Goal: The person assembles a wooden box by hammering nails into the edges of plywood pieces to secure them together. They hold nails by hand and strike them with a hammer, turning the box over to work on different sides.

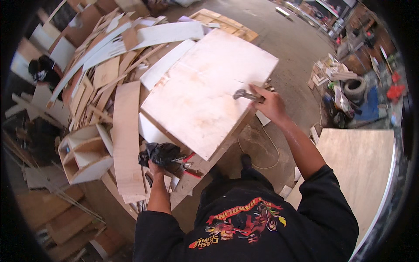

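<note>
My right hand point(272, 105) is closed round the handle of a hammer point(240, 94), its metal head above the right edge of a large pale wooden panel point(209, 83). The panel looks like the top of a box-like piece lying on the workbench. At the panel's near left side, my left hand point(155, 167) grips a crumpled black plastic bag point(160, 153), which covers most of its fingers. Beside the bag lies a tool with red handles point(192, 173), probably pincers or pliers, partly hidden.
Offcut boards point(107, 72) are heaped beyond the bench on the left. A long plywood strip point(126, 139) and a curved shelf unit point(85, 153) lie nearer. At right are a plywood sheet point(353, 174) and a tyre point(355, 88). A cord point(277, 153) trails across the floor.
</note>
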{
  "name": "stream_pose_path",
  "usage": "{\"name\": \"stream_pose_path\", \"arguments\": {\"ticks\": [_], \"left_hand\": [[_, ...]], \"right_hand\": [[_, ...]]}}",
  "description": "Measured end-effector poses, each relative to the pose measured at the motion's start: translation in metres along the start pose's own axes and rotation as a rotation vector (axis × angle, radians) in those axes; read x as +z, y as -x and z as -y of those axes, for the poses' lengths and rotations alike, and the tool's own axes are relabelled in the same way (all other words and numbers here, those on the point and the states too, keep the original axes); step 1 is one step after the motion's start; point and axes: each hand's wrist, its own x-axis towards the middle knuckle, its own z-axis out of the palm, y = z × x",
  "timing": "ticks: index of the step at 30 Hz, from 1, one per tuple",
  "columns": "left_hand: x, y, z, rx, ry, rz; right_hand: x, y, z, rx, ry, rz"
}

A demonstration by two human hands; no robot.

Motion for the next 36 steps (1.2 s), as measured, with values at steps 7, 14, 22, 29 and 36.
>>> {"name": "stream_pose_path", "arguments": {"ticks": [7, 14, 22, 29, 36], "left_hand": [[-0.002, -0.022, 0.01, 0.26, -0.637, 0.148], [-0.03, -0.016, -0.035, -0.125, -0.337, -0.204], [-0.03, -0.006, -0.171, -0.221, 0.024, -0.642], [0.009, -0.045, -0.383, 0.11, 0.387, -0.382], [0.148, -0.072, -0.47, 0.111, 0.365, 0.307]], "right_hand": [[-0.003, 0.005, 0.0, -0.002, 0.014, -0.049], [-0.007, 0.002, 0.01, 0.008, -0.11, 0.002], [-0.002, 0.0, -0.002, -0.087, -0.17, -0.027], [0.012, -0.017, -0.03, -0.244, -0.511, -0.02], [0.009, -0.027, -0.047, -0.218, -0.738, -0.035]]}}
